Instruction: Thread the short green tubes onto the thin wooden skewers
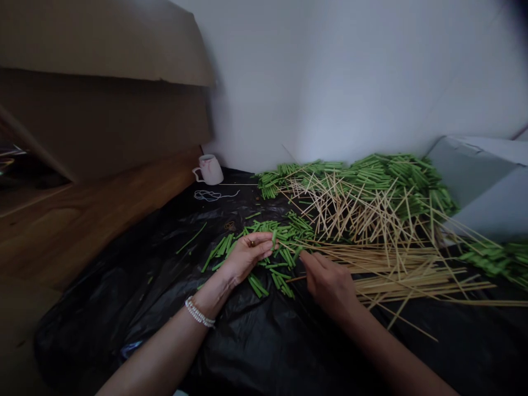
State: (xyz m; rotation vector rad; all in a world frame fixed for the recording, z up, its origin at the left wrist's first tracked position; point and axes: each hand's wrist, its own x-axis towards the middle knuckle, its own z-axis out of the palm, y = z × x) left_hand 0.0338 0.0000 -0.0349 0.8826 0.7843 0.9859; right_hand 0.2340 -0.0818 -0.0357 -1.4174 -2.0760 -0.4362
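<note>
My left hand (pixel 249 254), a bead bracelet on its wrist, pinches a short green stalk piece (pixel 274 238) between thumb and fingers. Close to its right, my right hand (pixel 330 279) is closed with the fingertips at another green stalk piece (pixel 297 253). A thin stick seems to run between the two pieces, but I cannot tell whether it goes through them. Below and around both hands lies a loose scatter of cut green stalk pieces (pixel 258 286). Long thin wooden sticks (pixel 396 258) lie in a bundle just beyond my right hand.
Black plastic sheeting (pixel 165 297) covers the work surface. At the back, sticks with green pieces (pixel 383 170) are heaped against the wall. A mug (pixel 210 169) and a coil of string (pixel 208 195) stand back left. Cardboard (pixel 103 110) rises at left, a pale box (pixel 487 181) at right.
</note>
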